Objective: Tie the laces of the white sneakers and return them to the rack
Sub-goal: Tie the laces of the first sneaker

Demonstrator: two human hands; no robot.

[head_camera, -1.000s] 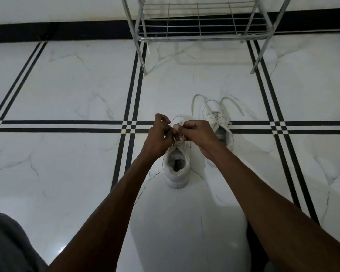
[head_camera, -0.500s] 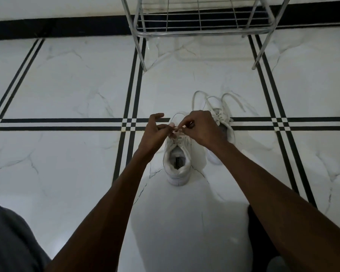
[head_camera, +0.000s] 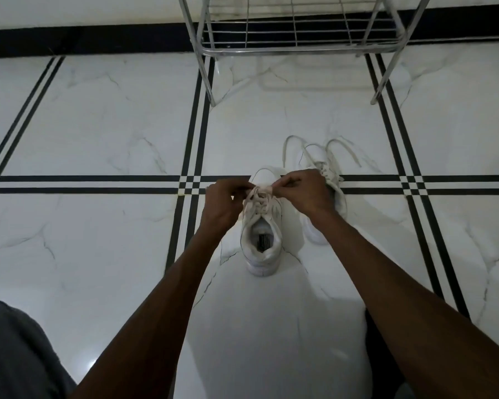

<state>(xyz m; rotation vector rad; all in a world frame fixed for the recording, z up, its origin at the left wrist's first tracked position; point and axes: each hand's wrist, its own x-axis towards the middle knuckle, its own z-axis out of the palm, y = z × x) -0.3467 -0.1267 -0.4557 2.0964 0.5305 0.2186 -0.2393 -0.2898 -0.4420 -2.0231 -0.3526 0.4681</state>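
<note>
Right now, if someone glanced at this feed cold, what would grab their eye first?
Two bare hands, left hand and right hand, meet mid-frame, pinching the laces of the near sneaker. Just right of it, partly behind the right hand, the second sneaker has laces trailing loose on the white marble floor. The metal rack stands beyond, at the top.

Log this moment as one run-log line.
both hands pulling laces on near sneaker | far sneaker untied | rack empty | floor
</note>
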